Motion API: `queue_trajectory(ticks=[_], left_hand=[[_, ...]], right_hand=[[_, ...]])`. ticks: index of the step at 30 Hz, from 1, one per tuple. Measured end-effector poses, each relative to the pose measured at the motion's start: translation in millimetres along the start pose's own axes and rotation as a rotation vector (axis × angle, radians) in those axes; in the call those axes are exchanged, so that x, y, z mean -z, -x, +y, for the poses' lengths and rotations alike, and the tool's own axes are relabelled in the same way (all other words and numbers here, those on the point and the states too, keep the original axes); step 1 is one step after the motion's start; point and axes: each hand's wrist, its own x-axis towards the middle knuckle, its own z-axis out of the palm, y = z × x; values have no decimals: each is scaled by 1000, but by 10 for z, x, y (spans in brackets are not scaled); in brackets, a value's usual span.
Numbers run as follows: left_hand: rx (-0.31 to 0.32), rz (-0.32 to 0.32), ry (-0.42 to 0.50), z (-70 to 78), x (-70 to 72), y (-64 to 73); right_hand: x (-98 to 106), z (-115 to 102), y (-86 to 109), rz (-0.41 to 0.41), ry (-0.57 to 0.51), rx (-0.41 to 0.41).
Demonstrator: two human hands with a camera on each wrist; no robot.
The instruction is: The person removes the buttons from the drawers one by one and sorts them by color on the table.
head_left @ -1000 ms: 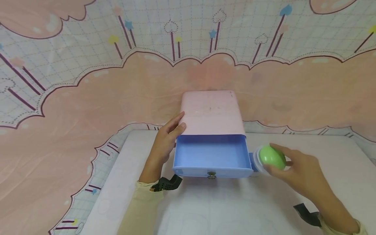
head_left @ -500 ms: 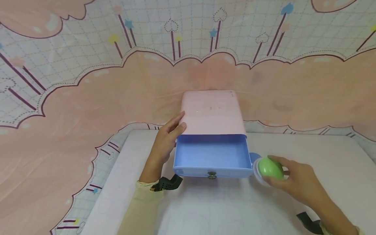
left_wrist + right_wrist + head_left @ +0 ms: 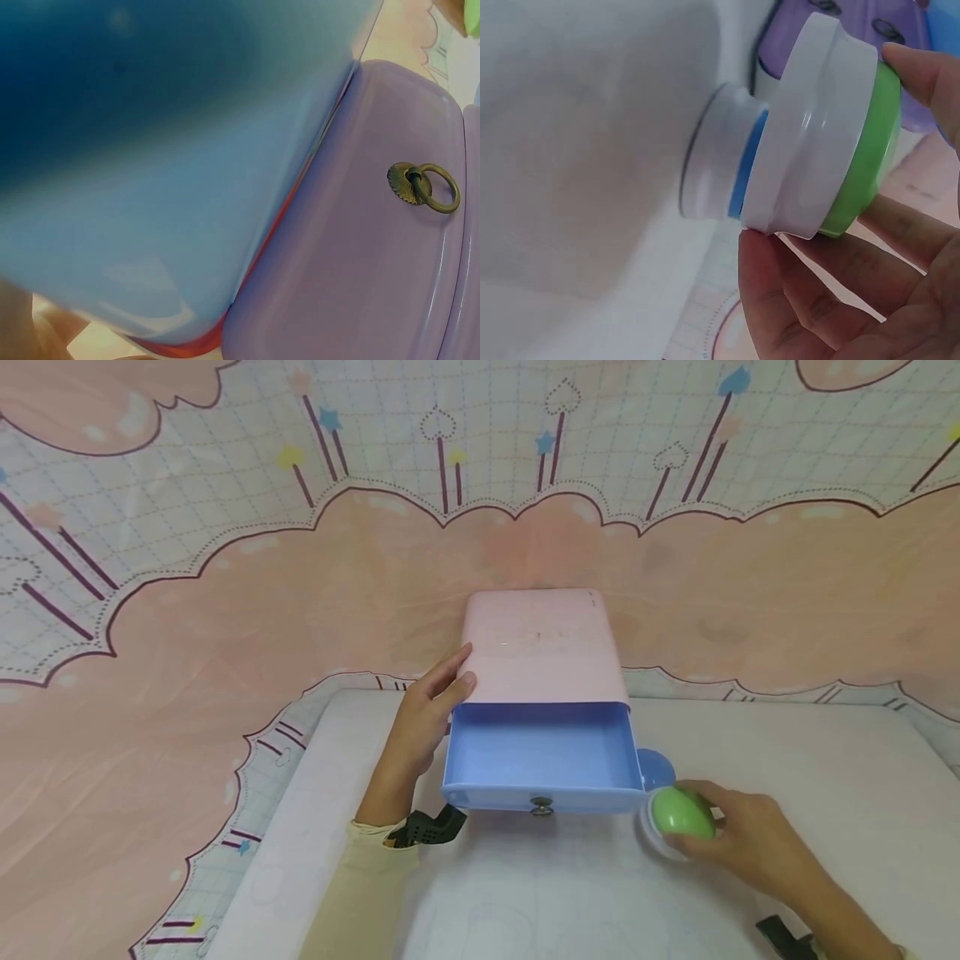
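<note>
My left hand [image 3: 420, 718] rests against the left side of a pink small chest of drawers [image 3: 540, 647], thumb and forefinger near its front corner. Its blue drawer [image 3: 540, 747] is pulled out, with nothing visible inside and a brass-coloured pull [image 3: 542, 807] on the front. To the right, my right hand [image 3: 757, 847] grips a green-domed, round gadget [image 3: 682, 814]. In the right wrist view the gadget [image 3: 802, 135] has a wide white collar, blue neck and white base; thumb and fingers hold it around dome and collar. Whether its base touches the table cannot be told.
A round blue thing [image 3: 657, 770] shows partly behind the drawer's right side. Below the pulled-out drawer, a purple drawer front [image 3: 352, 225] carries a brass ring pull [image 3: 424, 187]. All stands on a white table [image 3: 525, 893] before a patterned cloth [image 3: 375, 577].
My right hand has carried the green-domed gadget down and slightly left, nearer the table's front, uncovering the round blue thing. The left hand and chest have stayed still.
</note>
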Motion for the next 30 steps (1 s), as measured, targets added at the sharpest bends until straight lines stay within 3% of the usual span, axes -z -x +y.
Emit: queue_trajectory(ticks=[8, 15, 30], left_hand=[[5, 5, -4, 5, 1, -1], [9, 7, -7, -2, -5, 0], [14, 3, -8, 8, 2, 2]], right_hand=[[-68, 15, -9, -44, -2, 11], [-120, 15, -23, -122, 8, -52], [-164, -38, -57, -139, 24, -59]])
